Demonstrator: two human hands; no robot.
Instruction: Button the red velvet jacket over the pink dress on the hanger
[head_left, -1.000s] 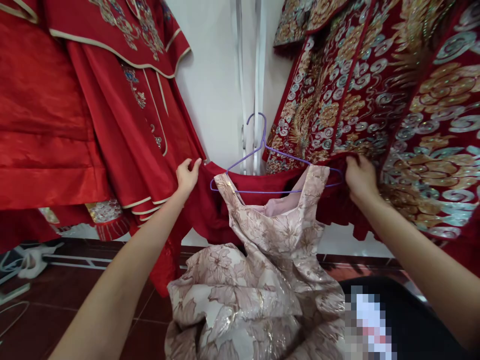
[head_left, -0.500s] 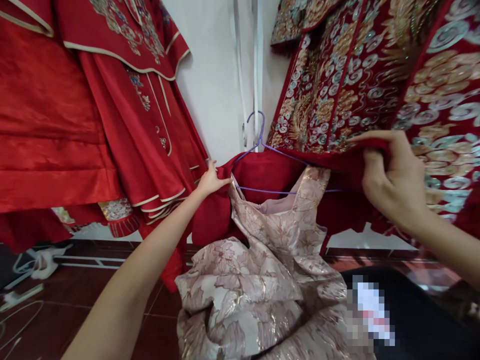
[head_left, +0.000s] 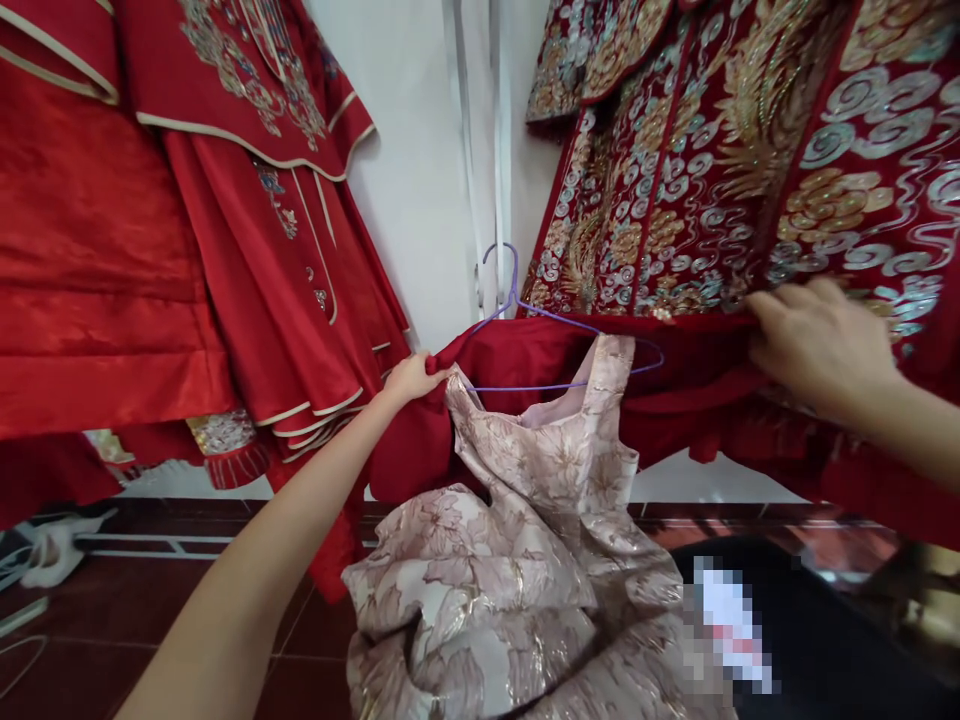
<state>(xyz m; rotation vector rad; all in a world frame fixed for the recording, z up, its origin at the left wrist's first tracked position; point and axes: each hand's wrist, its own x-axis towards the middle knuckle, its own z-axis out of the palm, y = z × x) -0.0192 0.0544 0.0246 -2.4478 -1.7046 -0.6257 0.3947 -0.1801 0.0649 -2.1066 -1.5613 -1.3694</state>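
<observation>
A pale pink floral brocade dress [head_left: 517,580] hangs by its straps on a purple hanger [head_left: 514,298]. Behind the hanger stretches a dark red cloth [head_left: 525,345], drawn out to both sides. My left hand [head_left: 414,380] is closed on the cloth's edge beside the dress's left strap. Farther out, my right hand [head_left: 829,345] has its fingers curled over the red cloth in front of an embroidered garment; its fingertips are partly hidden. The right end of the hanger shows bare beyond the right strap.
Plain red garments [head_left: 262,250] with cream piping hang on the left. A densely embroidered red garment [head_left: 697,170] hangs on the right. White poles [head_left: 501,160] stand against the wall. A black item [head_left: 840,640] lies low right; pale shoes [head_left: 52,550] rest on the floor.
My right hand has shifted outward and its grip on the red cloth has turned over, knuckles up. My left hand has moved slightly left and down. More of the hanger's right end shows.
</observation>
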